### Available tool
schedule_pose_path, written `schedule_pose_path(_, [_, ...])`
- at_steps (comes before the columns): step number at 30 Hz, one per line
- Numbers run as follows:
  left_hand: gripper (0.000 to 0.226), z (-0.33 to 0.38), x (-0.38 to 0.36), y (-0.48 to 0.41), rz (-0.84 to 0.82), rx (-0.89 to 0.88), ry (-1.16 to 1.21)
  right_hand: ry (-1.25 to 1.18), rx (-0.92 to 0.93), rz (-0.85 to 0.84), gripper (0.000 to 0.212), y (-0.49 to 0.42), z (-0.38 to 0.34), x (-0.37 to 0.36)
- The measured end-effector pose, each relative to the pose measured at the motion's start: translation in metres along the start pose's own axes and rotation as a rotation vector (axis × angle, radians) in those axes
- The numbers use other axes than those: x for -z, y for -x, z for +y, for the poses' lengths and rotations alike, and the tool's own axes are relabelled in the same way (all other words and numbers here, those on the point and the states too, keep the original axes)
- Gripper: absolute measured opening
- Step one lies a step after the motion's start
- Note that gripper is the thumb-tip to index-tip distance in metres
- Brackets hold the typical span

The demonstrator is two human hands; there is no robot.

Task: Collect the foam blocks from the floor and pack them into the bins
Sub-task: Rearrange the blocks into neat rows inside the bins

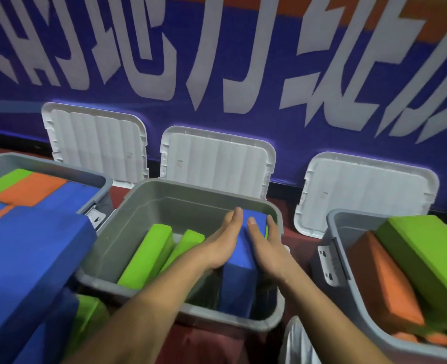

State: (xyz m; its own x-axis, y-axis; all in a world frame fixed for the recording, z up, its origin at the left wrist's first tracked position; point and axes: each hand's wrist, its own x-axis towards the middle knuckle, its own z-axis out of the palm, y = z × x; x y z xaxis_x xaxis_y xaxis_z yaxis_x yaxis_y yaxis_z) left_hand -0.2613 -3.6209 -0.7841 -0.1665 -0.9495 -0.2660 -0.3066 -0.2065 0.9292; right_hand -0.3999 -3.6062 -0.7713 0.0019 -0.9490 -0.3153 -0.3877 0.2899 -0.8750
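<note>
The blue foam block (243, 279) stands on end inside the middle bin (138, 227), pressed between the two hands. The left hand (222, 243) lies flat against its left face with fingers straight and together. The right hand (267, 248) holds the other side, its thumb laid over the block's top and its fingers straight down the right face, close to the bin's far right corner.

Left of the left hand, two green blocks (149, 256) lean side by side in the same bin. Farther left of that hand, the left bin (59, 166) is packed to the rim with blue, orange and green blocks, and a large blue block (28, 258) lies over its near edge. Right of the right hand, the right bin (348, 214) holds an orange block (382, 285) with a green block (427, 253) tilted beside it.

Beyond both hands, three white lids (217, 158) lean against a blue banner (217, 61) with white lettering. Under the forearms the floor (212, 345) is dark red.
</note>
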Motion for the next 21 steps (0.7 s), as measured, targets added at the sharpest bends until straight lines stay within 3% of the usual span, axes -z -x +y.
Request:
schedule_pose_path(3, [0.089,-0.009,-0.017,-0.013,-0.01,0.031,-0.115,0.102,0.021,0.091,0.069,-0.001,0.018,0.001])
schedule_pose_path(6, [0.07,-0.028,-0.023,-0.02,0.025,0.07,-0.17,0.232,-0.004,0.086,0.074,-0.003,0.037,-0.002])
schedule_pose_path(10, [0.051,-0.062,-0.047,-0.018,0.092,0.06,-0.143,0.548,-0.026,0.044,0.069,0.001,0.065,-0.015])
schedule_pose_path(13, [0.049,-0.073,-0.057,-0.019,0.118,0.009,-0.145,0.767,-0.02,0.151,0.066,-0.003,0.075,-0.015])
schedule_pose_path(17, [0.06,-0.081,-0.056,-0.019,0.115,0.013,-0.11,0.802,0.012,0.154,0.065,-0.006,0.085,-0.019])
schedule_pose_path(21, [0.05,-0.085,-0.06,-0.021,0.115,0.016,-0.117,0.773,-0.037,0.1,0.064,-0.008,0.09,-0.019])
